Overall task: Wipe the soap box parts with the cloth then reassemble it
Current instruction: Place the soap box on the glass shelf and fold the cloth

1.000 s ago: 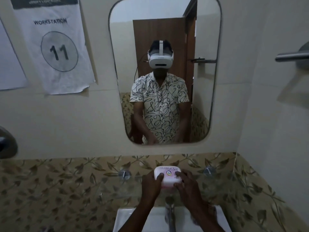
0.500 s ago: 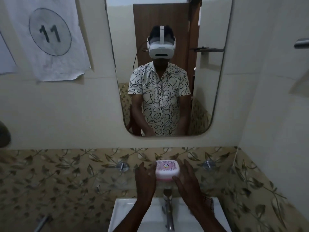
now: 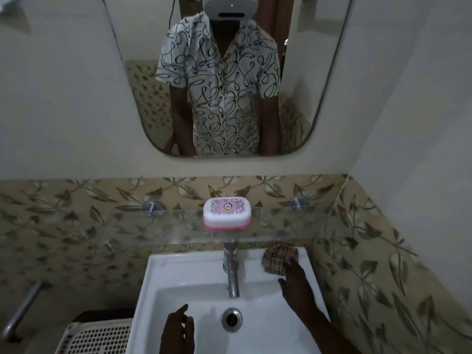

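The soap box [image 3: 227, 213], white lid over a pink base, stands closed on the glass shelf [image 3: 153, 233] above the tap. A checked cloth [image 3: 278, 259] lies crumpled on the sink's back right corner. My right hand [image 3: 297, 282] hovers over the sink's right side, fingers straight and spread, fingertips at the cloth's near edge. My left hand [image 3: 177, 330] hangs over the basin at lower left, fingers relaxed, holding nothing. Both hands are well below the soap box and apart from it.
A white sink [image 3: 163, 290] with a chrome tap [image 3: 232, 274] and drain [image 3: 232, 319] lies below the shelf. A white perforated basket [image 3: 99, 338] sits at lower left beside a metal bar [image 3: 23, 307]. A mirror [image 3: 319, 85] hangs above.
Both hands let go of the soap box, left it on the shelf and dropped to the sink. The right hand moved toward the cloth. The camera tilted down.
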`<state>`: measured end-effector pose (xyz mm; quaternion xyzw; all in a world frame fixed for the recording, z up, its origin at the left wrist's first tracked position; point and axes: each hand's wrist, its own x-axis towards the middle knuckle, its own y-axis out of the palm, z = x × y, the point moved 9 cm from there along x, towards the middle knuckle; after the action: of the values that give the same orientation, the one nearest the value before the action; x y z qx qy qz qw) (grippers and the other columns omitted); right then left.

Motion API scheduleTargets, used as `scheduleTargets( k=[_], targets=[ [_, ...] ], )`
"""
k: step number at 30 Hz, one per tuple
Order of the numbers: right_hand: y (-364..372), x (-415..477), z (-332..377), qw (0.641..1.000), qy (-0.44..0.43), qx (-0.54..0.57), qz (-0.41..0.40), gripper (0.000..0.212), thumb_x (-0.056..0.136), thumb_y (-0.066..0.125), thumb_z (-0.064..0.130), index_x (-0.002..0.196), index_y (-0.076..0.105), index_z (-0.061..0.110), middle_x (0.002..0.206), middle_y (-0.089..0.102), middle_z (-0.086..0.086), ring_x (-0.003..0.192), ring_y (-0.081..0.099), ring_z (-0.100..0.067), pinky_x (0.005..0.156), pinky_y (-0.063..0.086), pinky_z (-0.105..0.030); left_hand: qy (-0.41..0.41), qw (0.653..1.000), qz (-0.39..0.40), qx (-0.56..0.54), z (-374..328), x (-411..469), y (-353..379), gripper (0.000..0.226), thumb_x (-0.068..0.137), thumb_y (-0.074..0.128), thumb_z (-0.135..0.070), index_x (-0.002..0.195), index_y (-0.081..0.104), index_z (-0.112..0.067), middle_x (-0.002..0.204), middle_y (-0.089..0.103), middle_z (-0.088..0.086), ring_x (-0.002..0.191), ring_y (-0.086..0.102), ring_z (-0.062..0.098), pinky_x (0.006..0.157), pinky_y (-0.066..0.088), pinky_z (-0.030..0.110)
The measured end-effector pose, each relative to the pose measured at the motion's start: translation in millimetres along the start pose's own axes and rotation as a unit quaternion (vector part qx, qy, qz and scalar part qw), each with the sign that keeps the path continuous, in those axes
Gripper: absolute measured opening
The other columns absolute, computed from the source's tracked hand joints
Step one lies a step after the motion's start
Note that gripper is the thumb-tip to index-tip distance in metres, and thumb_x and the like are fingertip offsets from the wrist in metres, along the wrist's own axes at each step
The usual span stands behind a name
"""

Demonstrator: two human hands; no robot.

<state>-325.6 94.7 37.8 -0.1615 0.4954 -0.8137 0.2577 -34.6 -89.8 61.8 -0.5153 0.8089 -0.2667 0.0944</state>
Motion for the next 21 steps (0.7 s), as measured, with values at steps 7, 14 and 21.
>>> scheduleTargets(
  k=[7, 14, 21],
  targets=[
    [31, 39, -3, 0.989, -0.056, -0.136, 0.01, 0.034, 0.103, 0.039, 0.029, 0.127, 0.056, 0.011, 0.132, 0.058, -0.013, 0.11, 0.054, -0.019, 0.093, 0.037, -0.022, -0.055, 0.998, -0.008, 0.008, 32, -24, 10, 0.038, 0.073, 0.072, 0.014, 0.096, 0.069, -0.017, 0.089, 0.058, -0.007, 0.058, 0.056, 0.024, 0.052, 0.044, 0.018],
    [-4, 2, 5, 0.988, 0.046, 0.15, 0.0, 0.032, 0.087, 0.06, -0.008, 0.118, 0.063, -0.003, 0.114, 0.069, -0.022, 0.103, 0.066, -0.03, 0.086, 0.051, -0.024, -0.287, 0.918, 0.223, -0.157, 25, -72, 62, 0.016, 0.089, 0.068, -0.01, 0.073, 0.073, -0.007, 0.063, 0.072, 0.016, 0.055, 0.067, 0.02, 0.06, 0.054, 0.023],
    [-22, -93, 38, 0.899, 0.12, 0.42, 0.018, 0.046, 0.077, 0.062, -0.024, 0.116, 0.06, 0.001, 0.106, 0.069, -0.012, 0.088, 0.07, -0.01, 0.078, 0.056, -0.022, -0.414, 0.752, 0.331, -0.393, -43, -83, 113, 0.045, 0.088, 0.066, -0.048, 0.116, 0.068, -0.013, 0.118, 0.07, 0.019, 0.108, 0.067, 0.034, 0.085, 0.055, 0.039]
  ],
)
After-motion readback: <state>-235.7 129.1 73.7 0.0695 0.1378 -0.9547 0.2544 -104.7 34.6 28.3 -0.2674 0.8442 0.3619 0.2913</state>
